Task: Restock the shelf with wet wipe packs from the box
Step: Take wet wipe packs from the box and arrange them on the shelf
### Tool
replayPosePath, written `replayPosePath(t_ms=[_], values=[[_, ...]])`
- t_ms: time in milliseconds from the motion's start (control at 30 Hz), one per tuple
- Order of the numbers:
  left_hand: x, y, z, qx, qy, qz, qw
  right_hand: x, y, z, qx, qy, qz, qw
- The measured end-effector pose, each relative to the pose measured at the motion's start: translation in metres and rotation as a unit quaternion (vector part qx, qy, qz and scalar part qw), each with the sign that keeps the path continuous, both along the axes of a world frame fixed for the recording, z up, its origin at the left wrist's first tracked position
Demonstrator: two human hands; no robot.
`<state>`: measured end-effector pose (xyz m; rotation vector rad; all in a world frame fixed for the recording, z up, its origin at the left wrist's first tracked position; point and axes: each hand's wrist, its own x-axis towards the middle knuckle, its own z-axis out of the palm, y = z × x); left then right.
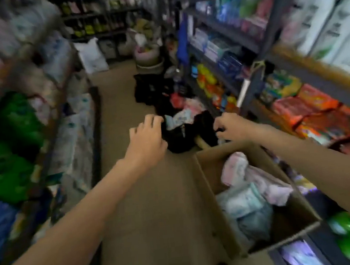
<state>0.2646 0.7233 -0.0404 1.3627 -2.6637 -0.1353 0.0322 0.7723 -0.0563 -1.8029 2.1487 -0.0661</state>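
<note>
Down at five o'clock in the aisle, an open brown cardboard box (204, 172) sits on the tan floor (151, 199), holding a loose heap of soft pastel wet wipe packs (248, 200) in pink, white and pale blue; motion blur keeps me from an exact count, but roughly five or six show. Nothing from the box is in either hand, so I judge the restocking has most of its load left to move. Both arms reach forward toward twelve o'clock, past the box. The left hand (146, 135) hangs with fingers spread and loosely curved, holding nothing. The right hand (229, 126) has its fingertips drawn together as if pinching the edge of a black plastic bag (181, 140) lying on the floor just beyond the box, though blur makes the grip uncertain. That bag shows a few more pale packs (181, 118) at its mouth. At two to three o'clock stands a dark metal shelf (244, 45) crowded with blue, orange and red packets, where a free slot is not visible.
</note>
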Motion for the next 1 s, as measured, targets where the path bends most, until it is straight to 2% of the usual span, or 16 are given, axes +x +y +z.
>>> replayPosePath(t_ms=[167,367,500,733,867,1000], values=[[-0.107,0.016,-0.078,0.094,-0.056,-0.085,0.990,-0.103,0.057,-0.077,0.094,-0.036,-0.048,0.994],[-0.180,0.031,-0.169,0.209,-0.102,-0.063,0.971,-0.164,0.089,-0.193,0.221,-0.105,-0.104,0.964],[-0.197,0.029,-0.220,0.240,-0.133,-0.034,0.961,-0.183,0.099,-0.266,0.269,-0.092,-0.147,0.947],[-0.197,0.018,-0.275,0.259,-0.158,0.015,0.953,-0.181,0.080,-0.353,0.215,-0.109,-0.153,0.958],[-0.197,0.021,-0.292,0.277,-0.148,0.017,0.949,-0.179,0.076,-0.370,0.154,-0.074,-0.136,0.976],[-0.196,0.025,-0.293,0.278,-0.147,0.007,0.949,-0.179,0.076,-0.358,0.135,-0.034,-0.063,0.988]])
